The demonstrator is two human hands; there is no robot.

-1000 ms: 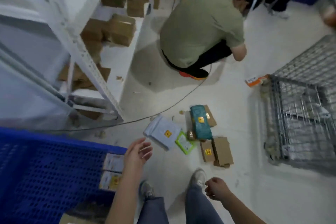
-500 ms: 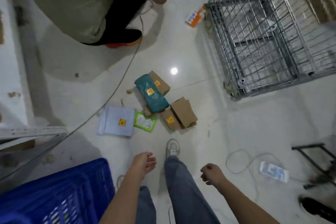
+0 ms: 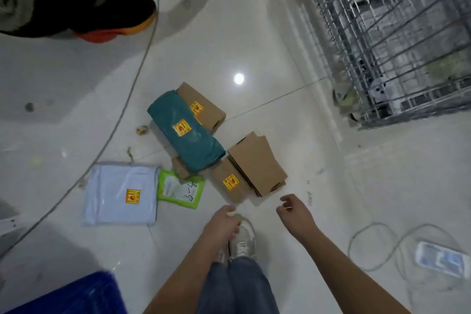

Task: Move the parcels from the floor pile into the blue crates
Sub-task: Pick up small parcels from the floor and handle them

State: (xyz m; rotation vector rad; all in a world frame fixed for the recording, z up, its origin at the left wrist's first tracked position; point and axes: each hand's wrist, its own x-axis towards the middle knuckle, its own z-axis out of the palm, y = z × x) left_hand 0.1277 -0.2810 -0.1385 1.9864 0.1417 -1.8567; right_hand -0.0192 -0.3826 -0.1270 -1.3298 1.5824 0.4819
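**Reaching down for the next parcel, both hands empty**

Your left hand [image 3: 223, 224] and right hand [image 3: 293, 211] hang just short of the floor pile, fingers loosely curled and holding nothing. Nearest them lie two cardboard boxes [image 3: 251, 172], one leaning on the other; beyond those, a teal bag [image 3: 186, 132] rests over another cardboard box [image 3: 204, 107], with a green pouch [image 3: 181, 190] and a pale blue mailer [image 3: 121, 195] flat on the floor to your left. Only a corner of the blue crate [image 3: 76, 296] shows, at your lower left. Next, I judge, you should grip the closest box on both sides, then turn left to the crate.
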